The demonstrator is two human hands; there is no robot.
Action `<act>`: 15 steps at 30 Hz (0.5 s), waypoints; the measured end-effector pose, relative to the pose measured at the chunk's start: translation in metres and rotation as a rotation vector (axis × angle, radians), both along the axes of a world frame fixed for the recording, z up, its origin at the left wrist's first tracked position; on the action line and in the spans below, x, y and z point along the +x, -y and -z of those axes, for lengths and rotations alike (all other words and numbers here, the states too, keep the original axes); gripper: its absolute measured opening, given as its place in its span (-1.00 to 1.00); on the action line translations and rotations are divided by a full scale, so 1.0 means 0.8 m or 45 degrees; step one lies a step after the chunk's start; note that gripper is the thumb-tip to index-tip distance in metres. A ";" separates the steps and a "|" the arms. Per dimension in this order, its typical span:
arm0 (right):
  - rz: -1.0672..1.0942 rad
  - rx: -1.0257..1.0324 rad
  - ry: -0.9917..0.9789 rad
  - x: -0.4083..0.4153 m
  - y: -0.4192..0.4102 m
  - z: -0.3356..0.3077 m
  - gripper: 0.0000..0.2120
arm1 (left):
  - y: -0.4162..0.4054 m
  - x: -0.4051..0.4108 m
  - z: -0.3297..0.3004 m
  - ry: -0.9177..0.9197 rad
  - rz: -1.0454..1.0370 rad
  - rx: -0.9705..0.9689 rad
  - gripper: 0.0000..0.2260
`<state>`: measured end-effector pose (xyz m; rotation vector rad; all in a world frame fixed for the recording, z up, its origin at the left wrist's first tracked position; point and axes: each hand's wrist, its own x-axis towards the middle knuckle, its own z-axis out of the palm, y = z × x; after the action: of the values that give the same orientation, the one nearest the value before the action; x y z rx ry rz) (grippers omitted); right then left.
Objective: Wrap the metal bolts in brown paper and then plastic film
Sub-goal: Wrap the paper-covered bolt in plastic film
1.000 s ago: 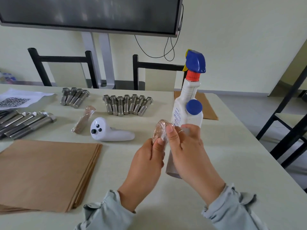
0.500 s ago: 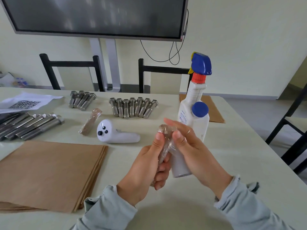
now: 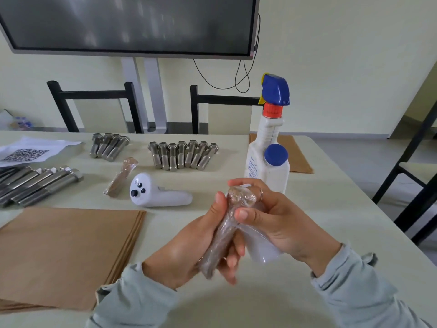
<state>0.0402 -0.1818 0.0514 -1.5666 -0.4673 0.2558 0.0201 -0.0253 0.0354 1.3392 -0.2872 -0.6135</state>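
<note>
We see a person's two hands, in pale grey-green sleeves, raised above a pale green tabletop [image 3: 307, 292]. Between them is a bolt wrapped in brown paper and clear plastic film [image 3: 224, 230], tilted, head end up. The left hand [image 3: 201, 242] curls around its lower shaft, the thumb lying along the side. The right hand [image 3: 276, 216] pinches the head end between thumb and fingers; a ring sits on one finger. A loose fold of clear film stretches from the bolt under the right palm.

Just behind the right hand stands a white spray bottle with a blue trigger and orange collar [image 3: 269, 147]. A white handheld controller with black buttons [image 3: 158, 194] lies on the table farther left, and beside it lies a second bolt already wrapped in paper and film [image 3: 120, 177].

At the back of the table we find a row of seven bare steel hex bolts [image 3: 183, 154], a smaller group of four [image 3: 109, 146], and longer bolts at the left edge [image 3: 40, 183]. A stack of brown paper sheets [image 3: 66, 254] lies near left. A white sheet with a printed code [image 3: 30, 153] lies far left, and a dark wall screen [image 3: 132, 24] hangs behind.
</note>
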 end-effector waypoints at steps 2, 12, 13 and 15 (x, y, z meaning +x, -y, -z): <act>0.105 -0.068 0.075 -0.001 -0.003 -0.001 -0.75 | 0.005 0.000 0.006 0.229 -0.363 0.220 -0.33; 0.151 -0.047 0.074 0.002 -0.012 0.005 -0.63 | 0.024 -0.006 0.003 0.214 -0.671 -0.031 -0.56; 0.014 0.037 0.013 0.002 -0.009 0.004 -0.58 | 0.021 -0.006 0.004 0.178 -0.612 -0.057 -0.55; -0.183 0.156 -0.124 0.001 -0.002 -0.001 -0.54 | 0.013 -0.008 0.004 0.099 -0.471 -0.057 -0.51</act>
<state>0.0409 -0.1802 0.0522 -1.3965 -0.5102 0.4044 0.0136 -0.0355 0.0320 1.3319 -0.1100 -0.2436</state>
